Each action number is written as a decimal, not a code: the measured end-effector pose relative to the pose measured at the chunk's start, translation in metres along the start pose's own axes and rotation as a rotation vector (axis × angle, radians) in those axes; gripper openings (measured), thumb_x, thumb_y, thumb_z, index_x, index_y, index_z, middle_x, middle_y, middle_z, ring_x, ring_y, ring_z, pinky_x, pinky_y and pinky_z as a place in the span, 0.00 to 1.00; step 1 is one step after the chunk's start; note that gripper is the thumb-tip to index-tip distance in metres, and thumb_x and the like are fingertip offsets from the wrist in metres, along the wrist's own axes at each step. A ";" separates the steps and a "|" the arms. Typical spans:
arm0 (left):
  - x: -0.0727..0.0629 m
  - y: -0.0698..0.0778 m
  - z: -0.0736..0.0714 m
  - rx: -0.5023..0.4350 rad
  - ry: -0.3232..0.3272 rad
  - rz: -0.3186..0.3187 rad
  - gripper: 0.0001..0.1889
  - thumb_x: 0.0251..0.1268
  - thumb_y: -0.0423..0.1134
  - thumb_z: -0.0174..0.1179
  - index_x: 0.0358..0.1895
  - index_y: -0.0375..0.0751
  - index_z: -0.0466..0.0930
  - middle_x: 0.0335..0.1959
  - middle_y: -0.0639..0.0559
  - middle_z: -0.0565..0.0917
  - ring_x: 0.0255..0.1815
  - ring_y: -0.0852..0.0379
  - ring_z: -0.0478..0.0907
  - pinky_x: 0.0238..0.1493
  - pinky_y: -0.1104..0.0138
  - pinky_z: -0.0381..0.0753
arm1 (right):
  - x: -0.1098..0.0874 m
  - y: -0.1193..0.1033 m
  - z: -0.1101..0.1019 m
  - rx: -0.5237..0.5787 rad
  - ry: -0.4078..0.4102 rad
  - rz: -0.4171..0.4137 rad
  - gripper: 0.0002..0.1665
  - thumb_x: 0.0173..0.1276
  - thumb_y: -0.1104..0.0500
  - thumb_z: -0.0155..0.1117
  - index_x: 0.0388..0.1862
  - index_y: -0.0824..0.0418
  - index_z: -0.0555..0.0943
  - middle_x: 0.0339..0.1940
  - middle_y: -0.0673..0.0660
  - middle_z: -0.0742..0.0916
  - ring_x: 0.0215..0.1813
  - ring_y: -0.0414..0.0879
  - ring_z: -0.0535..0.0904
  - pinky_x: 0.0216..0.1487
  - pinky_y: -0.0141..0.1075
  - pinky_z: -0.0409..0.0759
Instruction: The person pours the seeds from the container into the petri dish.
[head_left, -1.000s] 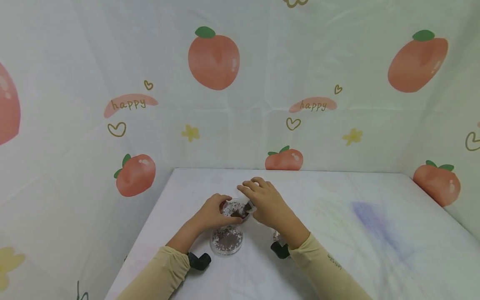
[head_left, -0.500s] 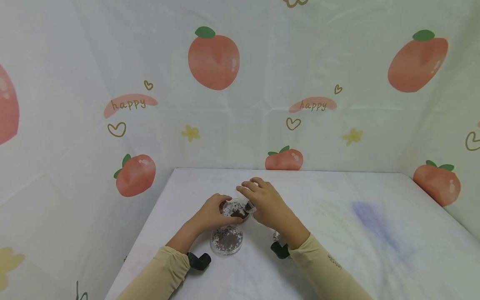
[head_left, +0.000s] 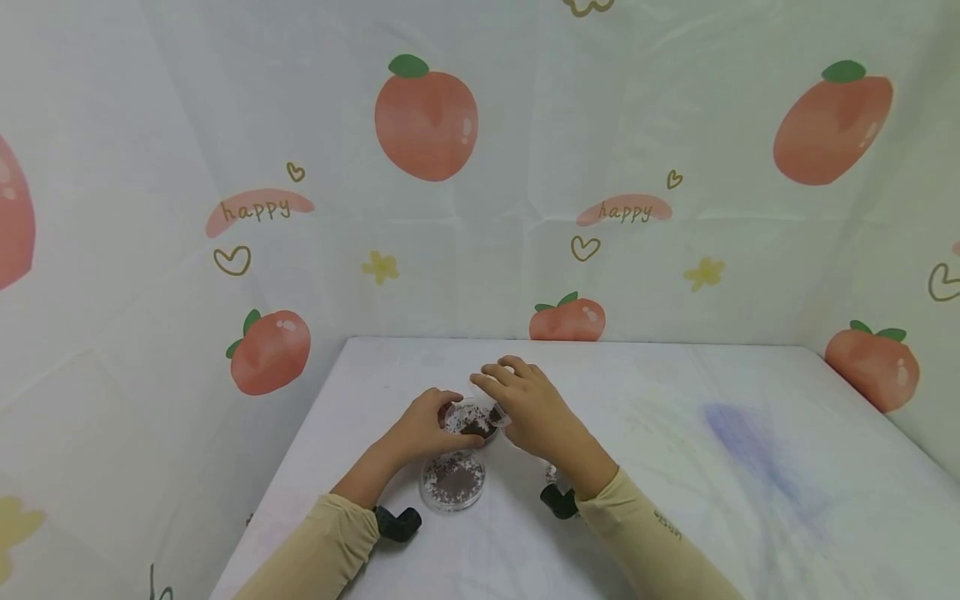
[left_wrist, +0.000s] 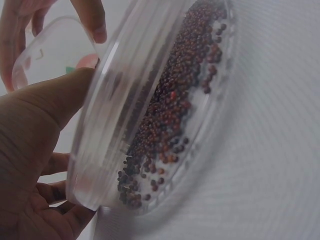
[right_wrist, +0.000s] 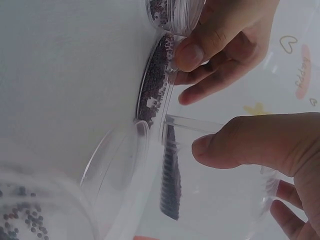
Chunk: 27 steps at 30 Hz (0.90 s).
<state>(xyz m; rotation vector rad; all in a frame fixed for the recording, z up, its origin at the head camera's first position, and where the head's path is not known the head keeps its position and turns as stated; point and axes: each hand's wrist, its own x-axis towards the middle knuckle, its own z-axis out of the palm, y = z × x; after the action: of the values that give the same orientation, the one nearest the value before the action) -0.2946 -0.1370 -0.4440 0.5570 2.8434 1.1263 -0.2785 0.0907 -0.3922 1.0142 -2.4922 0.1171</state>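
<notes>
A round clear dish (head_left: 463, 414) with small dark beads or seeds stands on the table between both hands. My left hand (head_left: 420, 432) grips its side, thumb at the near rim and fingers round the far side. Over its right edge, my right hand (head_left: 536, 408) holds a clear plastic container (right_wrist: 200, 172) tilted toward the dish, thumb along its wall. Dark grains (right_wrist: 171, 180) lie in a slanted heap inside that container. Just nearer stands a second round dish (head_left: 453, 481) of dark grains, seen large and side-on in the left wrist view.
Partly hidden under the right forearm is another clear dish (right_wrist: 22, 215) with scattered grains. A clear round lid-like piece (right_wrist: 112, 175) lies beside it. Black curved pieces (head_left: 399, 523) show at both wrists. A printed white curtain (head_left: 487, 250) backs the white table (head_left: 637, 433).
My right hand has shifted very slightly left with the container. The left hand and the dishes stay where they were.
</notes>
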 end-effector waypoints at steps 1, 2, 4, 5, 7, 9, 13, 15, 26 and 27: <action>0.000 0.001 0.000 -0.003 0.001 0.001 0.44 0.52 0.57 0.82 0.68 0.33 0.79 0.45 0.50 0.79 0.46 0.56 0.73 0.47 0.59 0.77 | 0.000 0.000 0.000 0.000 0.000 -0.002 0.50 0.45 0.75 0.78 0.71 0.53 0.80 0.67 0.55 0.85 0.71 0.57 0.77 0.63 0.54 0.82; -0.001 0.001 0.000 -0.004 0.002 -0.001 0.44 0.52 0.57 0.82 0.68 0.33 0.79 0.45 0.50 0.79 0.46 0.56 0.73 0.47 0.59 0.77 | 0.000 0.000 0.000 0.001 0.000 -0.003 0.50 0.45 0.75 0.79 0.71 0.53 0.80 0.67 0.55 0.85 0.71 0.58 0.77 0.63 0.54 0.82; -0.001 0.003 -0.001 -0.009 0.002 0.001 0.44 0.52 0.57 0.82 0.68 0.32 0.79 0.45 0.50 0.79 0.45 0.56 0.73 0.47 0.60 0.76 | 0.000 -0.001 0.000 0.002 0.002 -0.009 0.50 0.45 0.75 0.79 0.71 0.53 0.79 0.67 0.55 0.85 0.71 0.58 0.77 0.63 0.54 0.82; -0.002 0.003 -0.002 -0.011 0.003 0.004 0.44 0.52 0.56 0.82 0.68 0.32 0.79 0.44 0.49 0.79 0.45 0.55 0.73 0.47 0.60 0.76 | 0.000 -0.001 0.001 0.002 0.003 -0.012 0.50 0.45 0.75 0.79 0.71 0.53 0.79 0.67 0.55 0.85 0.71 0.58 0.77 0.62 0.54 0.82; -0.003 0.005 -0.003 -0.013 0.003 0.006 0.44 0.52 0.55 0.82 0.67 0.31 0.78 0.44 0.49 0.78 0.44 0.55 0.73 0.46 0.60 0.76 | 0.000 -0.001 0.001 0.002 0.010 -0.016 0.50 0.45 0.75 0.79 0.71 0.53 0.80 0.67 0.55 0.85 0.71 0.57 0.77 0.62 0.54 0.82; -0.003 0.005 -0.003 -0.012 0.002 0.005 0.44 0.52 0.55 0.82 0.68 0.31 0.78 0.44 0.49 0.78 0.44 0.55 0.73 0.45 0.60 0.76 | 0.000 -0.001 0.001 -0.001 0.011 -0.017 0.50 0.45 0.75 0.79 0.71 0.53 0.80 0.67 0.55 0.85 0.71 0.57 0.77 0.62 0.53 0.82; -0.002 0.005 -0.003 -0.008 0.000 -0.003 0.44 0.52 0.56 0.82 0.68 0.33 0.79 0.44 0.50 0.78 0.44 0.56 0.73 0.45 0.60 0.76 | 0.000 -0.002 0.000 -0.002 0.002 -0.010 0.50 0.46 0.74 0.80 0.71 0.53 0.79 0.67 0.55 0.85 0.71 0.57 0.77 0.63 0.53 0.82; -0.002 0.004 -0.002 -0.004 -0.002 -0.005 0.44 0.52 0.56 0.82 0.68 0.33 0.79 0.44 0.50 0.78 0.45 0.55 0.73 0.46 0.60 0.76 | 0.000 -0.002 -0.001 0.000 -0.003 -0.006 0.50 0.46 0.74 0.80 0.71 0.53 0.79 0.67 0.55 0.85 0.71 0.58 0.77 0.63 0.54 0.82; 0.001 -0.003 0.002 0.010 -0.003 -0.009 0.45 0.52 0.60 0.82 0.69 0.36 0.79 0.46 0.51 0.79 0.46 0.56 0.73 0.48 0.60 0.77 | -0.001 0.014 0.006 0.005 0.020 0.027 0.52 0.43 0.65 0.88 0.72 0.54 0.79 0.67 0.54 0.85 0.69 0.56 0.78 0.62 0.49 0.83; 0.002 -0.003 0.002 0.009 -0.001 -0.008 0.45 0.51 0.59 0.82 0.69 0.35 0.79 0.46 0.50 0.79 0.46 0.56 0.73 0.48 0.60 0.77 | -0.001 0.015 0.005 0.010 0.019 0.034 0.52 0.43 0.65 0.88 0.72 0.55 0.79 0.67 0.55 0.85 0.69 0.56 0.78 0.63 0.49 0.83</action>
<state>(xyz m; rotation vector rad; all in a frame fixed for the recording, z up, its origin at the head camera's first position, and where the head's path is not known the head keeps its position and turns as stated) -0.2968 -0.1375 -0.4470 0.5465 2.8483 1.1128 -0.2898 0.1006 -0.3963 0.9709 -2.4947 0.1494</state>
